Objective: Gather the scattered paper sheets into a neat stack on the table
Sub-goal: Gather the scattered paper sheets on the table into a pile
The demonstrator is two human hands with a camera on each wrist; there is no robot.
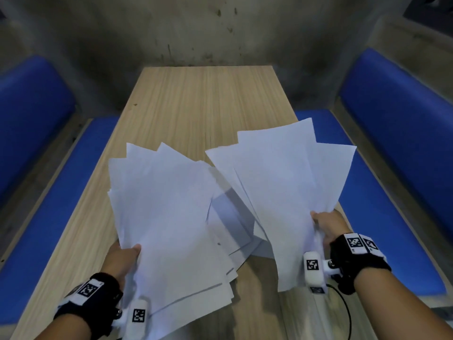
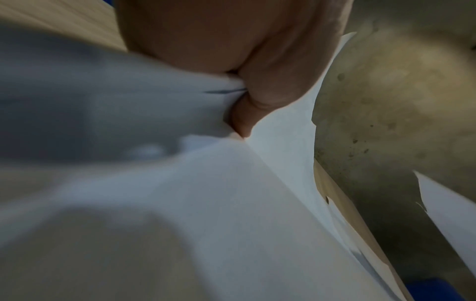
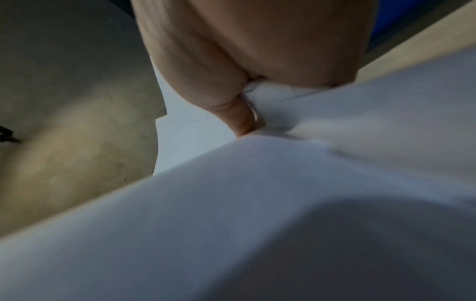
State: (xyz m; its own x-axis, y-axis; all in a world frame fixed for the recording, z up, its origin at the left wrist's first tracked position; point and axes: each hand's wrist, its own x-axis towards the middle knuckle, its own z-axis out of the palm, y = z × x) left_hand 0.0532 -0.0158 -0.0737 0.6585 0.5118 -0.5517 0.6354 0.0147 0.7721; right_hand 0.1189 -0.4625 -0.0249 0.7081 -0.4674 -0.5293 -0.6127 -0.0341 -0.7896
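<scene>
- Table (image 1: 201, 99): pale wood-grain top, matt, smooth, with fine straight streaks.
- Paper sheets (image 1: 169, 204): thin white paper, matt, plain; creased where pinched in the wrist views.
- Bench seats (image 1: 397, 114): blue padded covering, smooth, slight sheen.
- Wall (image 1: 196, 28): bare grey concrete, rough, stained and pitted.
- Wristbands (image 1: 360, 256): black cloth; the printed marker tags on them look like matt white plastic.
- Cable (image 1: 345, 305): black, smooth.

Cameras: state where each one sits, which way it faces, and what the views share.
Head: worn on the head, facing forward and down at the table; shows both forearms, left hand, right hand.
Left wrist: looks along the hand at the left sheaf.
Right wrist: looks along the hand at the right sheaf.
Shared: each sheaf also shows from the head.
</scene>
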